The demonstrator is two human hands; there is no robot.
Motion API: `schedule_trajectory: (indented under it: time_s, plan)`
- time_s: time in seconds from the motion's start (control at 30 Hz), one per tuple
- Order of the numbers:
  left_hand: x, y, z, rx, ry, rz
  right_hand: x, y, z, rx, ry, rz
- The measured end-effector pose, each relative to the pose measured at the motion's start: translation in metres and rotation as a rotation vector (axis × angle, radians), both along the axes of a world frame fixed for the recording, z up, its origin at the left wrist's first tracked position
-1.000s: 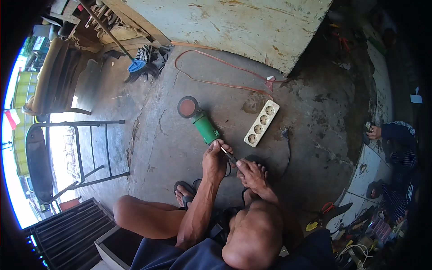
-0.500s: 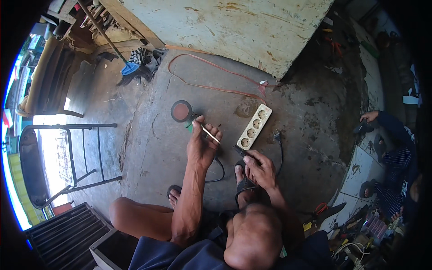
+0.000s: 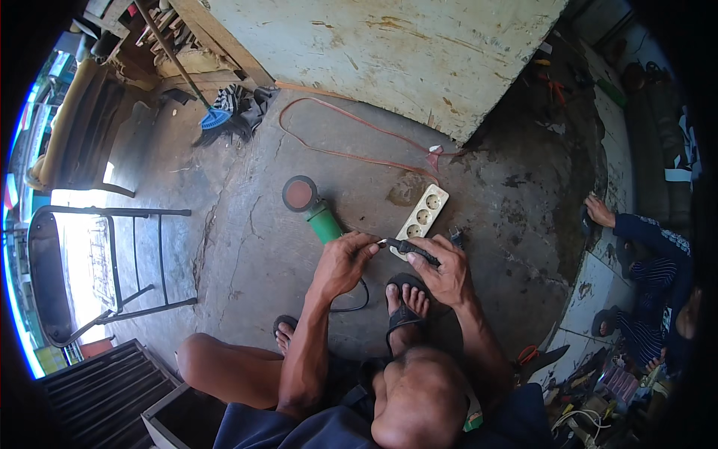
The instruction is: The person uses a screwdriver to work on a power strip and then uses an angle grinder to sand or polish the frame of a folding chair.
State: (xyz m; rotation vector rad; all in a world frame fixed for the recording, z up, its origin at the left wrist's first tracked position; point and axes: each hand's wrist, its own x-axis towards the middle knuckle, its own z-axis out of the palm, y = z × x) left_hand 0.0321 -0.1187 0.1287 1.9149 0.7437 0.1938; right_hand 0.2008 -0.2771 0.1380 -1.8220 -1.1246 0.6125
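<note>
From the left, the grinder (image 3: 310, 209) lay on the floor behind my left hand (image 3: 342, 263), which pinched the tool's (image 3: 407, 248) tip; my right hand (image 3: 447, 271) clenched its handle. I judged steady, close work best.

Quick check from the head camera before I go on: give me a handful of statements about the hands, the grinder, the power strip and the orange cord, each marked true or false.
1. Both hands meet on one thin dark tool. True: the left hand pinches its tip, the right hand grips its handle.
2. The green grinder is in the left hand. False: it lies on the floor just beyond that hand.
3. The power strip lies on the floor past the hands. True.
4. The orange cord is coiled around the grinder. False: it loops loose on the floor near the board, apart from the grinder.
5. Another person sits at the right edge. True: a dark blue sleeve shows there.
</note>
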Motion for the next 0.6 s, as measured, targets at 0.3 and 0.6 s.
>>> schedule_trajectory:
  time_s: [0.3, 0.6]
  plan:
    - [-0.008, -0.004, 0.015, 0.197, 0.033, -0.285, 0.01, -0.017, -0.011, -0.074, -0.075, 0.216]
    - [-0.014, 0.004, 0.045, 0.093, 0.164, -0.469, 0.001, -0.033, -0.039, -0.212, 0.65, 0.447]
